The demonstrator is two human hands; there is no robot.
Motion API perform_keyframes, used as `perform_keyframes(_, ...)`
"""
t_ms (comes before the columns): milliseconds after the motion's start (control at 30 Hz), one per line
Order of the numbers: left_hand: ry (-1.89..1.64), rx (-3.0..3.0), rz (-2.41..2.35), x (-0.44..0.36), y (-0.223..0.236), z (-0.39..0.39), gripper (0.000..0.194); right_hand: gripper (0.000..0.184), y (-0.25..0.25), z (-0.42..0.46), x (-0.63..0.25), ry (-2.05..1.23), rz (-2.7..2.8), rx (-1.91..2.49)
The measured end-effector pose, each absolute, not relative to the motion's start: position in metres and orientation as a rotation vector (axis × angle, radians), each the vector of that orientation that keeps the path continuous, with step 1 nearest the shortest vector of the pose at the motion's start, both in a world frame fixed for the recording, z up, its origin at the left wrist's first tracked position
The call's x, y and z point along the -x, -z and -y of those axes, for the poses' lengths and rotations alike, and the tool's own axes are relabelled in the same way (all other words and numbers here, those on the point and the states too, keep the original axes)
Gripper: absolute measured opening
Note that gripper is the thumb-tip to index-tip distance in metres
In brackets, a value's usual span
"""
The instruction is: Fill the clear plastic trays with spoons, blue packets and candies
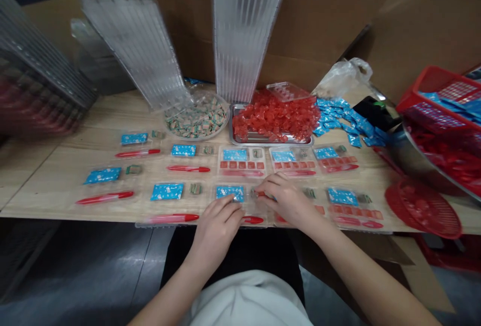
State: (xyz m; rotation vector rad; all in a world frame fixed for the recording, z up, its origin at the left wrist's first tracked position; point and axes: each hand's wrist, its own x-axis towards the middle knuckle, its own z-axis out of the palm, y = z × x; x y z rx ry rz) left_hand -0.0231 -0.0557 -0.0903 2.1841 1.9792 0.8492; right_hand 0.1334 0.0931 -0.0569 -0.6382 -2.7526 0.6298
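Observation:
My left hand (220,223) is over a clear plastic tray at the front of the table, fingers bent and close together. Its fingertips are by a blue packet (227,192), and whatever they may hold is hidden. Below them lies a red pen-shaped piece (253,219) in the same tray. My right hand (287,198) pinches a small red piece (260,193) beside that packet, over the tray's right side. To the right, a filled tray holds a blue packet (342,196), a row of red cubes (355,211) and a pen-shaped piece.
Behind the rows of trays are a bowl of small striped packets (201,120) and a metal tray (270,140) heaped with red cubes (274,115). Loose blue packets (338,115), a red sieve (424,208) and a red basket (432,88) are right. Clear tray stacks (246,30) stand behind.

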Motion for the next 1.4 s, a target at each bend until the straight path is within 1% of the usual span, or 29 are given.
perform_keyframes(67, -0.863, -2.181, -1.971, 0.023, 0.094, 0.056, 0.014, 0.008, 0.054, -0.093, -0.132, -0.588, 2.834, 0.573)
perform_keyframes(167, -0.897, -2.155, -1.974, 0.022, 0.094, 0.057, 0.013, 0.004, 0.052, -0.093, -0.131, -0.561, 2.856, 0.625)
perform_keyframes(267, -0.921, -2.154, -1.970, 0.021, 0.092, 0.056, 0.013, 0.005, 0.053, -0.090, -0.126, -0.521, 2.859, 0.639)
perform_keyframes(400, -0.920, -2.165, -1.973, 0.021, 0.092, 0.054, 0.012, 0.004, 0.054, -0.085, -0.118, -0.363, 2.954, 0.571)
perform_keyframes(467, -0.907, -2.171, -1.978, 0.020, 0.093, 0.054, 0.011, 0.005, 0.052, -0.088, -0.118, -0.376, 2.991, 0.555)
perform_keyframes(533, -0.911, -2.190, -1.980, 0.020, 0.093, 0.055, 0.011, 0.014, 0.048, -0.098, -0.123, -0.548, 2.960, 0.542)
perform_keyframes(600, -0.985, -2.229, -1.988, 0.021, 0.089, 0.057, 0.013, 0.026, 0.042, -0.112, -0.132, -0.745, 2.775, 0.674)
perform_keyframes(700, -1.171, -2.387, -1.928, 0.033, 0.073, 0.063, 0.019, 0.029, 0.030, -0.135, -0.139, -0.865, 2.368, 1.026)
perform_keyframes(733, -1.216, -2.468, -1.873, 0.039, 0.066, 0.065, 0.022, 0.029, 0.026, -0.141, -0.139, -0.964, 2.284, 1.090)
perform_keyframes(767, -1.238, -2.553, -1.804, 0.045, 0.060, 0.067, 0.024, 0.031, 0.024, -0.145, -0.138, -1.142, 2.239, 1.117)
perform_keyframes(867, -1.264, -2.725, -1.644, 0.063, 0.045, 0.067, 0.028, 0.035, 0.021, -0.146, -0.132, -1.966, 2.151, 1.016)
perform_keyframes(900, -1.299, -2.721, -1.643, 0.066, 0.043, 0.065, 0.030, 0.035, 0.023, -0.142, -0.130, -2.181, 2.088, 0.956)
perform_keyframes(933, -1.361, -2.648, -1.692, 0.066, 0.043, 0.062, 0.032, 0.033, 0.025, -0.135, -0.129, -2.307, 2.012, 0.911)
perform_keyframes(967, -1.459, -2.489, -1.768, 0.063, 0.044, 0.059, 0.034, 0.031, 0.029, -0.127, -0.128, -2.341, 1.928, 0.896)
perform_keyframes(1033, -1.696, -1.923, -1.837, 0.049, 0.050, 0.054, 0.039, 0.028, 0.036, -0.107, -0.128, -2.211, 1.747, 0.972)
perform_keyframes(1067, -1.751, -1.573, -1.796, 0.040, 0.053, 0.051, 0.043, 0.028, 0.038, -0.097, -0.129, -2.116, 1.685, 1.027)
perform_keyframes(1133, -1.681, -0.945, -1.633, 0.026, 0.059, 0.047, 0.049, 0.028, 0.040, -0.086, -0.132, -1.999, 1.728, 1.053)
perform_keyframes(1200, -1.524, -0.590, -1.529, 0.024, 0.062, 0.043, 0.050, 0.029, 0.037, -0.096, -0.139, -1.834, 1.928, 1.060)
perform_keyframes(1233, -1.450, -0.524, -1.525, 0.029, 0.063, 0.040, 0.050, 0.031, 0.035, -0.111, -0.142, -1.656, 2.055, 1.120)
perform_keyframes(1267, -1.379, -0.529, -1.534, 0.037, 0.062, 0.035, 0.049, 0.034, 0.034, -0.132, -0.145, -1.382, 2.146, 1.246)
perform_keyframes(1300, -1.301, -0.595, -1.549, 0.047, 0.061, 0.030, 0.049, 0.036, 0.033, -0.156, -0.148, -0.982, 2.191, 1.459)
perform_keyframes(1333, -1.185, -0.707, -1.559, 0.059, 0.060, 0.023, 0.048, 0.034, 0.034, -0.182, -0.149, -0.581, 2.253, 1.658)
perform_keyframes(1367, -1.046, -0.843, -1.568, 0.069, 0.058, 0.015, 0.046, 0.031, 0.036, -0.206, -0.148, -0.276, 2.329, 1.809)
perform_keyframes(1400, -0.901, -0.995, -1.584, 0.078, 0.056, 0.008, 0.041, 0.030, 0.038, -0.228, -0.147, -0.190, 2.331, 1.856)
